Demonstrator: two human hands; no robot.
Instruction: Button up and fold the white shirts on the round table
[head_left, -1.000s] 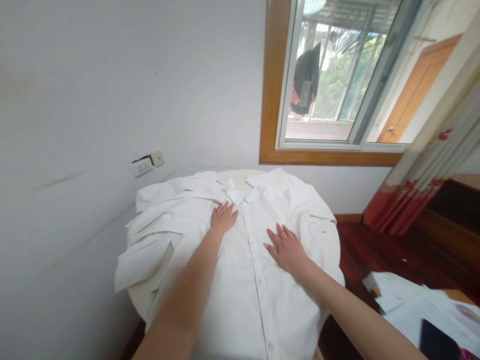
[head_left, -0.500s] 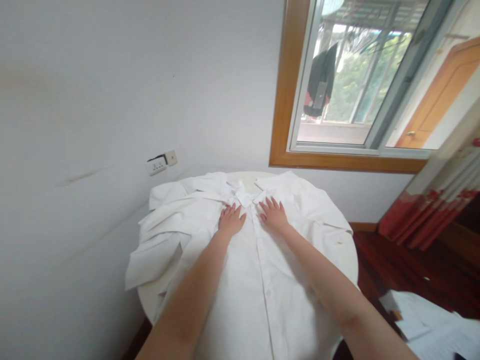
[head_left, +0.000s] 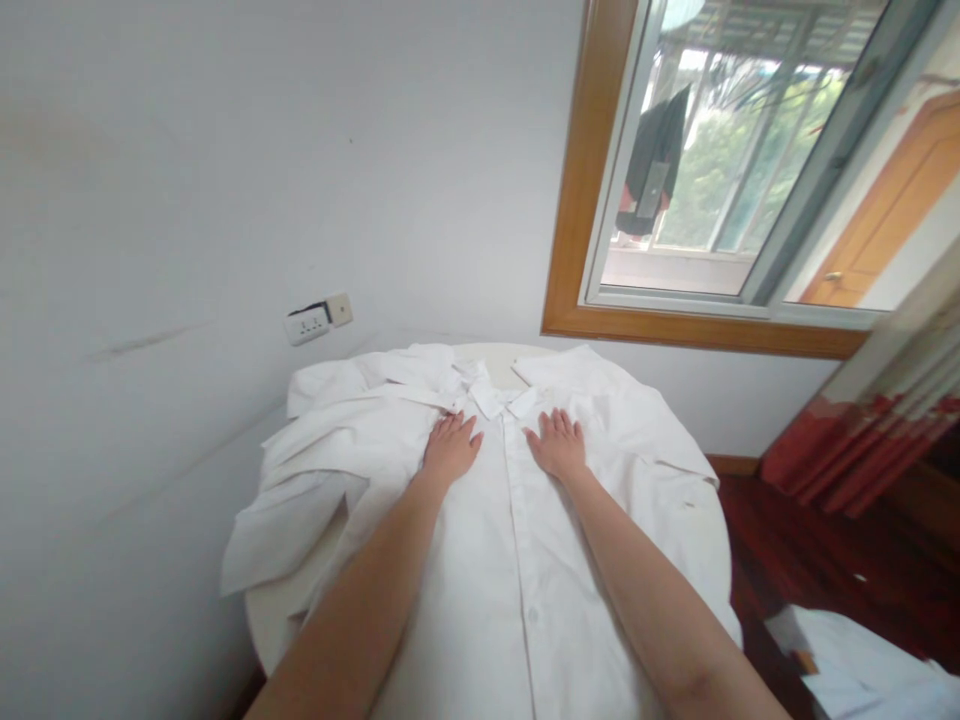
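A white button-up shirt [head_left: 487, 560] lies spread front side up over a round white table [head_left: 274, 610], its collar [head_left: 491, 400] toward the wall. My left hand [head_left: 452, 445] rests flat on the chest, left of the button placket, with fingers apart. On the other side of the placket my right hand [head_left: 559, 443] also lies flat, its fingers spread, a little below the collar. Neither hand grips the cloth. The left sleeve area lies in several folds, while the right sleeve [head_left: 660, 430] hangs toward the table's right edge.
A wall with a socket [head_left: 307, 325] stands behind and left of the table. A wood-framed window [head_left: 697, 335] is at the back right, beside a red and cream curtain [head_left: 832, 440]. White papers [head_left: 862, 655] lie low at the right, above the dark red floor.
My hands have slid apart over the shirt, the left one leftward and the right one rightward and slightly down. Both stay flat on the cloth. The view has shifted a little.
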